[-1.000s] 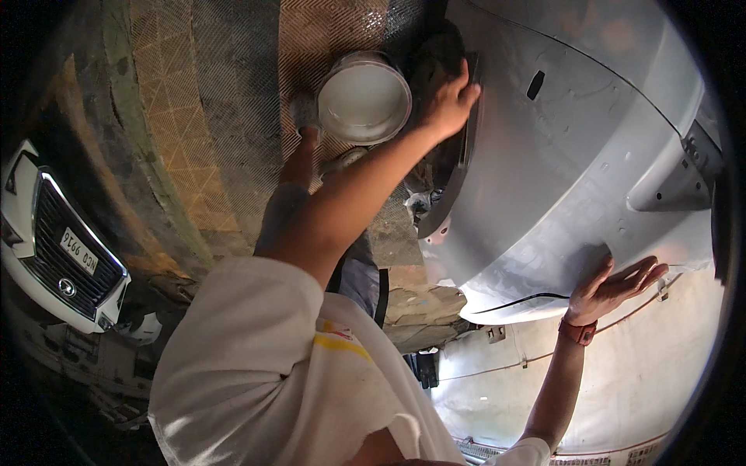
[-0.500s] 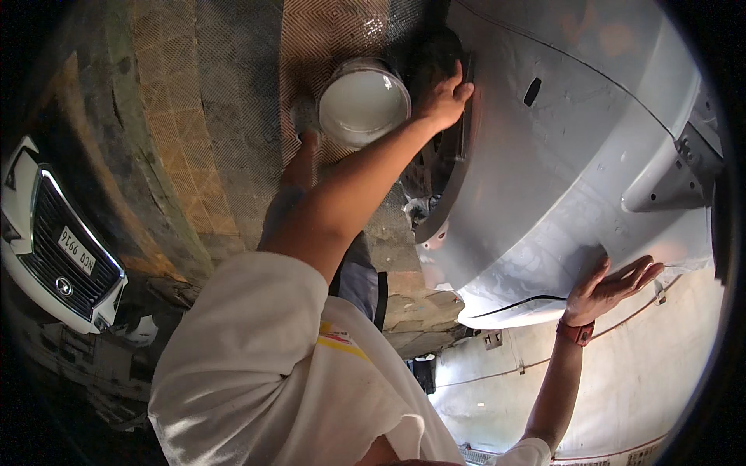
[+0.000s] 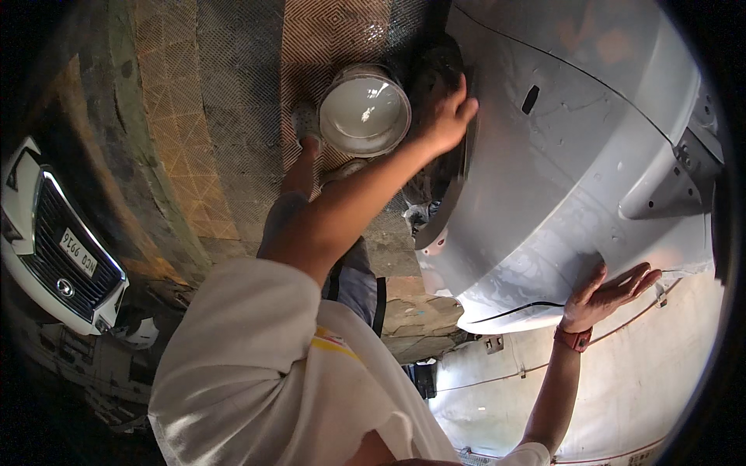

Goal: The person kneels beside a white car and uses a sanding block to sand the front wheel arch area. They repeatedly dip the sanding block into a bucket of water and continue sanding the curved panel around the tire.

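Observation:
My left hand [image 3: 449,116] is beside the inner edge of a pale grey car body panel [image 3: 528,179], over a dark recess. Its fingers bend toward that edge, and what they hold is hidden. My right hand [image 3: 604,295], with a red watch on the wrist, lies on the lower part of the panel, fingers stretched out and holding nothing. Wet streaks and droplets show on the panel. A round bucket [image 3: 364,115] of cloudy liquid stands just left of my left hand.
A white car front [image 3: 58,248] with a dark grille is at the far left. Patterned matting [image 3: 171,140] covers the floor, and my leg and foot show beneath my left arm. A pale wall [image 3: 528,396] with a thin reddish line is at the lower right.
My left hand has moved slightly down along the panel's edge since the half-second-old frame. My right hand has barely moved, shifting a little down and left.

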A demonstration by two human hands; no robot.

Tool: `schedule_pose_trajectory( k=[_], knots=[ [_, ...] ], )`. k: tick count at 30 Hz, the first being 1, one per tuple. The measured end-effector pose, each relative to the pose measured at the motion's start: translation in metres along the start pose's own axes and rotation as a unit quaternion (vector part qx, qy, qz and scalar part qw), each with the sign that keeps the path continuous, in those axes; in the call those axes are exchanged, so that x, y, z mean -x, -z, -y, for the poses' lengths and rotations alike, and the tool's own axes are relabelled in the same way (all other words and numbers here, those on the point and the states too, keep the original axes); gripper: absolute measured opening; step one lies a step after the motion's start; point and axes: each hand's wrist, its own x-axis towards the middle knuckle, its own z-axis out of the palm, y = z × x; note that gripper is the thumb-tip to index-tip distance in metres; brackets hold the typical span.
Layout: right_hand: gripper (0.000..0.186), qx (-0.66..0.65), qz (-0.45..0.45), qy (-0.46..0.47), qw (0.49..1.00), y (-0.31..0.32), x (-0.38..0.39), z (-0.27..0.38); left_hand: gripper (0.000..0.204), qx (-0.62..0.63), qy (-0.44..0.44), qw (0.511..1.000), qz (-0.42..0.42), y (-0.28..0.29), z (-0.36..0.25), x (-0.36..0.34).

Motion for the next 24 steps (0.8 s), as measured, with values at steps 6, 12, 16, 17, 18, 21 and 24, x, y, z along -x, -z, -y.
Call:
schedule_pose_trajectory(
  k=[6, 12, 16, 17, 18, 21, 24],
  knots=[
    [0.077, -0.017, -0.017, 0.003, 1.0, -0.002, 0.003, -0.001, 0.075, 0.062, 0.004, 0.998, 0.002, 0.006, -0.017, -0.004],
    [0.08, 0.003, 0.005, -0.009, 1.0, 0.0, -0.001, 0.0, 0.071, 0.08, 0.054, 0.995, 0.006, 0.013, 0.004, -0.047],
    [0.08, 0.013, 0.002, -0.007, 1.0, -0.001, 0.007, -0.005, 0.072, 0.017, -0.092, 0.995, -0.04, -0.019, 0.001, 0.074],
    [0.08, 0.013, 0.003, -0.01, 1.0, 0.0, 0.007, -0.005, 0.072, -0.005, -0.108, 0.993, -0.04, -0.02, 0.004, 0.087],
    [0.08, 0.012, 0.005, -0.013, 1.0, 0.002, 0.007, -0.003, 0.071, 0.015, -0.14, 0.988, -0.06, -0.023, 0.007, 0.082],
    [0.08, 0.009, -0.004, -0.011, 1.0, 0.0, 0.002, -0.001, 0.07, 0.078, -0.018, 0.996, -0.03, -0.011, -0.001, 0.03],
    [0.079, 0.0, -0.006, -0.008, 1.0, -0.001, -0.002, 0.0, 0.072, 0.077, 0.052, 0.996, -0.007, 0.003, 0.0, 0.0]
  ],
)
